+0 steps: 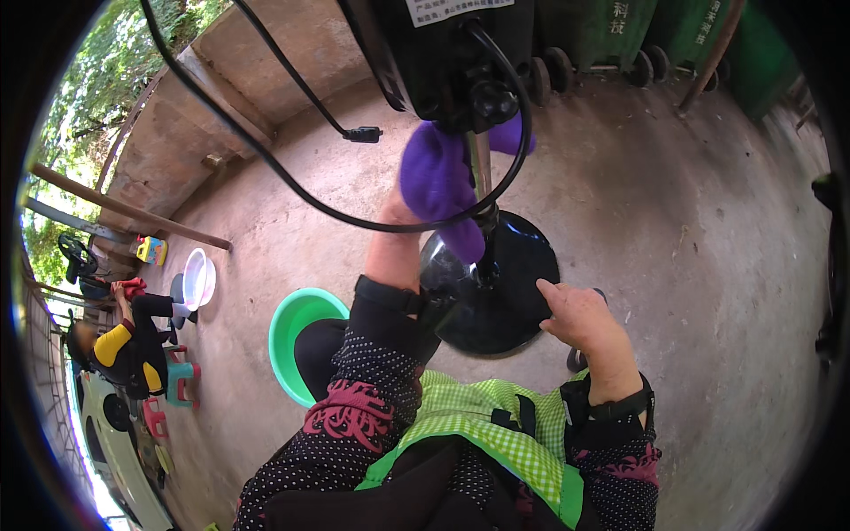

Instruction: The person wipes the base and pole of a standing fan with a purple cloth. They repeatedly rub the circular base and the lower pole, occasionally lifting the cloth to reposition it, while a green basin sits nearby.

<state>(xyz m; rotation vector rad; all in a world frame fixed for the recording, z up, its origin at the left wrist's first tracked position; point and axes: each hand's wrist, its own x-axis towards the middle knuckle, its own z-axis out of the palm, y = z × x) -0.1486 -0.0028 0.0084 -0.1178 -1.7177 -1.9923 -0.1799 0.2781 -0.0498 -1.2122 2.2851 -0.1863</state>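
A purple cloth [434, 177] is bunched at the upper part of a metal pole [481, 164]. My left hand [403, 205] reaches up into the cloth, closed on it beside the pole; the cloth hides its fingers. The pole joins a black boxy appliance [425, 62] above to a glossy round black base [522, 257] on the floor. A black cable [336, 212] loops from the appliance across the front of the cloth. My right hand [584, 319] hovers at the base's right edge, empty, its index finger stretched out and thumb apart.
A green basin [282, 345] stands by my left knee. A cable's black plug [361, 134] hangs left of the pole. At far left a person [115, 345] sits near a white basin [200, 278] and stools [181, 380]. Green wheeled bins [602, 35] line the back.
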